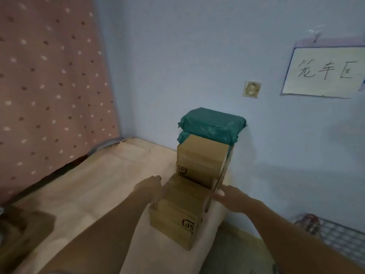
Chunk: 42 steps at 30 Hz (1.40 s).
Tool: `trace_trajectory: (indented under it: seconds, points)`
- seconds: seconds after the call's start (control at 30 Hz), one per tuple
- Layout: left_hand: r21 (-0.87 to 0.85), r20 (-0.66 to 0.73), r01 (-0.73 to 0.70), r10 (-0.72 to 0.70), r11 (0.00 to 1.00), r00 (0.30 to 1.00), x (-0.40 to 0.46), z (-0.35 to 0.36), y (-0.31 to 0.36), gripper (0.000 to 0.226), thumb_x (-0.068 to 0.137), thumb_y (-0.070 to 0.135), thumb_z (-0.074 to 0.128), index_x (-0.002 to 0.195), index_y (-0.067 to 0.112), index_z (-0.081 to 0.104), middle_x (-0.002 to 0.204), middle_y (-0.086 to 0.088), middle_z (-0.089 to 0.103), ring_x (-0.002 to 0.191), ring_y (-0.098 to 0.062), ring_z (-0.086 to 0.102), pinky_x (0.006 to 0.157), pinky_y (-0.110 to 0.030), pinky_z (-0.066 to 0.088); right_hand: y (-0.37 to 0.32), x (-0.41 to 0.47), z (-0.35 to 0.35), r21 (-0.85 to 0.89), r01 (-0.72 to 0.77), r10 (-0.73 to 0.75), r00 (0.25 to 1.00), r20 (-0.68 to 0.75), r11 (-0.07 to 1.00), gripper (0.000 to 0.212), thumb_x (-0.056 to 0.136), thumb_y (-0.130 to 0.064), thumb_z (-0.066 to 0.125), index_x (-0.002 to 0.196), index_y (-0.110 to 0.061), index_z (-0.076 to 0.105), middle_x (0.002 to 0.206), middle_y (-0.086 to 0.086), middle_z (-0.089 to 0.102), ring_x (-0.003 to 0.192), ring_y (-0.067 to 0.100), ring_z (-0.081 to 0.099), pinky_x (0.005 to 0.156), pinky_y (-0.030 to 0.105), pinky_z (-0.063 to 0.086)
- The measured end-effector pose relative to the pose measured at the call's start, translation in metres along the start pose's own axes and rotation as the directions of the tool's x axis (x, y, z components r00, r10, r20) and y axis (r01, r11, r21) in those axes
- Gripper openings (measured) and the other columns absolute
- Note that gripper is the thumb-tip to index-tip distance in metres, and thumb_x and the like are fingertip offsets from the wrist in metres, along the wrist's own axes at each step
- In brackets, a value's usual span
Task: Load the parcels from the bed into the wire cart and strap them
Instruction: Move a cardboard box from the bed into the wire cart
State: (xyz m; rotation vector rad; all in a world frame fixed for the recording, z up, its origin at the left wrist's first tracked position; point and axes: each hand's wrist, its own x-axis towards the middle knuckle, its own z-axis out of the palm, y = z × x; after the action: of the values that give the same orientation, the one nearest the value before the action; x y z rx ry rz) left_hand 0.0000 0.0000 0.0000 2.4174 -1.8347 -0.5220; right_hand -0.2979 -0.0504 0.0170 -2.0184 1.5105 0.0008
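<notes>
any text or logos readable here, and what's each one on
"笼车区": handwritten on the white paper sign on the wall.
"SF": printed logo on the upper cardboard box.
"SF": same logo, upside down, on the near cardboard box.
The green parcels show no readable text.

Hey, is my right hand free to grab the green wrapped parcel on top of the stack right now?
Probably yes. The right hand is beside the near cardboard box, and nothing covers the green parcel; it lies farther back and higher, atop the taller box.

Wall sign [324, 71] reads "笼车区"; both cardboard boxes [199, 161] marked "SF".
</notes>
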Motion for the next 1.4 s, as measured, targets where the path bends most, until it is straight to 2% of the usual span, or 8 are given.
trace_trajectory:
  seconds: [0.13,0.33,0.57,0.73,0.87,1.07,1.2,1.4]
  points:
    - [-0.071,0.094,0.096,-0.089,0.993,0.992,0.026,0.038,-0.012,0.068,0.1,0.069,0.031,0.135,0.014,0.049,0.117,-0.006,0.069,0.099,-0.026,0.07,0.09,-0.042,0.058,0.003,0.025,0.038,0.159,-0.145,0.13,0.986,0.1,0.977,0.07,0.103,-0.058,0.041,0.155,-0.011,0.036,0.156,0.011,0.044,0.14,0.029,0.045,0.109,0.032,0.038]
    - [-0.249,0.111,0.184,-0.16,0.951,0.981,0.053,0.087,-0.019,0.061,0.098,0.074,0.036,0.119,0.017,0.044,0.109,-0.006,0.064,0.093,-0.026,0.063,0.078,-0.038,0.052,0.003,0.059,0.088,0.471,-0.29,0.206,0.953,0.223,0.833,0.08,0.098,-0.065,0.043,0.155,-0.009,0.036,0.158,0.01,0.042,0.143,0.027,0.042,0.099,0.025,0.035]
    - [-0.369,0.016,0.165,-0.171,0.915,0.985,0.052,0.094,-0.022,0.054,0.097,0.073,0.042,0.109,0.02,0.044,0.097,-0.002,0.064,0.085,-0.023,0.062,0.069,-0.036,0.048,0.0,0.065,0.117,0.699,-0.32,0.214,0.947,0.239,0.639,0.083,0.095,-0.059,0.057,0.16,-0.017,0.026,0.16,0.005,0.037,0.144,0.029,0.04,0.115,0.039,0.034]
    - [-0.543,-0.1,0.085,-0.165,0.835,0.981,0.007,0.068,-0.021,0.055,0.088,0.084,0.044,0.121,0.04,0.046,0.104,0.005,0.068,0.09,-0.018,0.066,0.065,-0.031,0.046,-0.008,0.033,0.105,0.871,-0.274,0.214,0.956,0.201,0.409,0.068,0.082,-0.07,0.067,0.14,-0.045,0.043,0.123,-0.01,0.058,0.099,0.011,0.058,0.076,0.032,0.049]
    - [-0.804,-0.074,0.046,-0.176,0.592,0.982,-0.024,0.049,-0.009,0.052,0.095,0.069,0.055,0.132,0.033,0.061,0.099,0.008,0.071,0.089,-0.014,0.068,0.072,-0.03,0.054,-0.007,0.008,0.087,0.943,-0.251,0.22,0.954,0.203,0.218,0.073,0.072,-0.065,0.078,0.134,-0.035,0.052,0.122,0.006,0.063,0.108,0.03,0.065,0.073,0.04,0.06]
    - [-0.967,0.208,0.187,0.107,0.175,0.972,-0.06,0.033,0.031,0.045,0.093,0.064,0.061,0.132,0.041,0.06,0.113,0.002,0.078,0.094,-0.021,0.077,0.064,-0.035,0.062,0.017,-0.031,0.056,0.945,-0.201,0.192,0.969,0.153,0.259,0.069,0.062,-0.071,0.077,0.12,-0.038,0.058,0.122,0.01,0.066,0.109,0.035,0.066,0.082,0.045,0.062]
    - [-0.966,0.225,0.199,0.159,0.167,0.961,-0.08,0.051,0.066,0.048,0.089,0.064,0.066,0.129,0.037,0.064,0.108,-0.002,0.08,0.091,-0.023,0.078,0.066,-0.037,0.062,0.051,-0.072,0.032,0.937,-0.155,0.203,0.975,0.094,0.314,0.061,0.069,-0.07,0.073,0.12,-0.039,0.059,0.124,0.01,0.065,0.111,0.036,0.065,0.089,0.052,0.061]
    - [-0.956,0.227,0.183,0.18,0.229,0.957,-0.112,0.073,0.166,0.073,0.066,0.072,0.081,0.127,0.034,0.065,0.117,-0.004,0.076,0.111,-0.029,0.069,0.09,-0.046,0.06,0.128,-0.169,0.0,0.949,-0.056,0.251,0.968,-0.025,0.31,0.04,0.082,-0.066,0.067,0.114,-0.042,0.07,0.117,0.006,0.071,0.107,0.033,0.068,0.071,0.038,0.062]
